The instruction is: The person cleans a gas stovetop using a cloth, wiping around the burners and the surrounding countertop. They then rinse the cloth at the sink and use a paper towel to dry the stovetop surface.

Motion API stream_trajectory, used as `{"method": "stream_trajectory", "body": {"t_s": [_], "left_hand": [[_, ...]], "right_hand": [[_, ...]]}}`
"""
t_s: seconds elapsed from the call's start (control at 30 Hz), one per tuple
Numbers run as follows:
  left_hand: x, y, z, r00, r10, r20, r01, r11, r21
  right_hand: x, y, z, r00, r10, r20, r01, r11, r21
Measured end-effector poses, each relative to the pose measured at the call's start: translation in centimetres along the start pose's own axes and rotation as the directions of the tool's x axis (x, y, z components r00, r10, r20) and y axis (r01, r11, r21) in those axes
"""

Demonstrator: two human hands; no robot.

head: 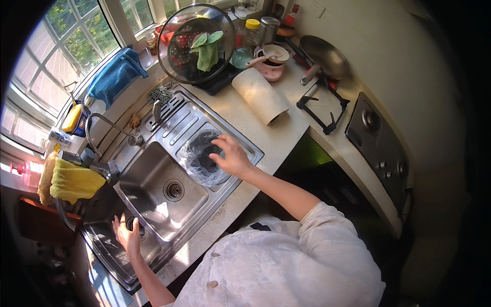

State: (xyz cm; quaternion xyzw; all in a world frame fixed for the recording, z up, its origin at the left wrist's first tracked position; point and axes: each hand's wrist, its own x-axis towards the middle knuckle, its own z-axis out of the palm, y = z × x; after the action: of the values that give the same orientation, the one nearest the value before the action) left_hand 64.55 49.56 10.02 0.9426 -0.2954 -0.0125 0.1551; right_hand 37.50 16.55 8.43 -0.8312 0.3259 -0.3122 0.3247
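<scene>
My right hand [231,156] is over a small bin lined with a clear plastic bag [187,155], which stands on the steel drainboard [177,122]. Thumb and forefinger are apart, and I see nothing held between them. Over the left sink basin [153,249] my left hand [126,235] hovers with its fingers spread, bare of any object. It partly hides the drain below it. Between the two hands lies the larger sink basin [147,184] with its round drain strainer [173,190]. Dark contents show inside the bag but are too unclear to name.
A paper towel roll [259,96] lies on the counter behind the bin. The faucet [111,170] has a yellow cloth [74,180] draped near it. Farther back stand a large glass lid [180,46], a frying pan [324,57], and a pot support [324,107] beside the gas hob [378,149].
</scene>
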Motion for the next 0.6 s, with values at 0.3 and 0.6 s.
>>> {"method": "stream_trajectory", "body": {"t_s": [0.3,0.6], "left_hand": [[2.9,35.5,14.5,0.771,0.352,0.53,0.344,0.469,-0.813],[5.8,47.8,18.5,0.57,0.307,0.763,0.709,0.286,-0.645]], "right_hand": [[8.8,22.7,-16.9,0.845,0.391,-0.365,-0.453,0.886,-0.1],[9.5,21.6,-18.6,0.796,0.506,0.332,-0.574,0.458,0.679]]}}
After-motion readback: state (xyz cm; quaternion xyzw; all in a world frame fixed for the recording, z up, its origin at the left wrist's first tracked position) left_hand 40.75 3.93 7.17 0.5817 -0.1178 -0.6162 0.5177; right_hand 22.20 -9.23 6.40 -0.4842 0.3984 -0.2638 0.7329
